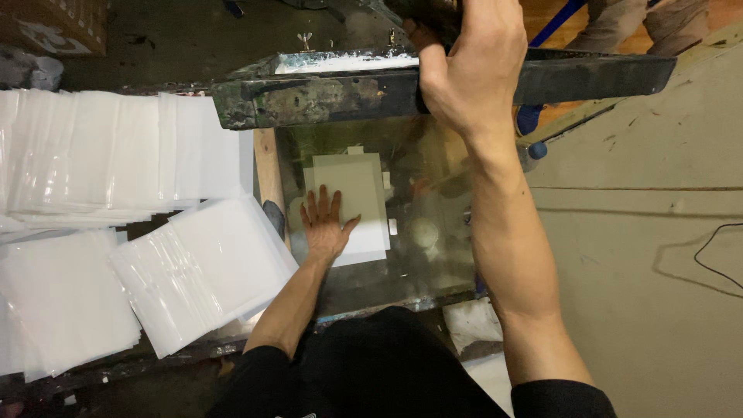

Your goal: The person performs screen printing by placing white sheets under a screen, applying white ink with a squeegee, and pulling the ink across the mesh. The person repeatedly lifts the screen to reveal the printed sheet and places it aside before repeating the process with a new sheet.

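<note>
Pressing flat with fingers spread, the left hand (325, 224) rests on a pale sheet (352, 203) lying on the glass tabletop (433, 193). Just left of it, stacks of white translucent sheets (116, 224) fan across the bench. Farther up, the right hand (464, 66) wraps its fingers around the edge of a dark, paint-crusted frame (325, 93), tilted up over the glass.

Sheet (357, 203): pale, square, flat on glass bed near its left edge. Frame (387, 89): dark, paint-crusted, raised along the bed's far edge.
</note>
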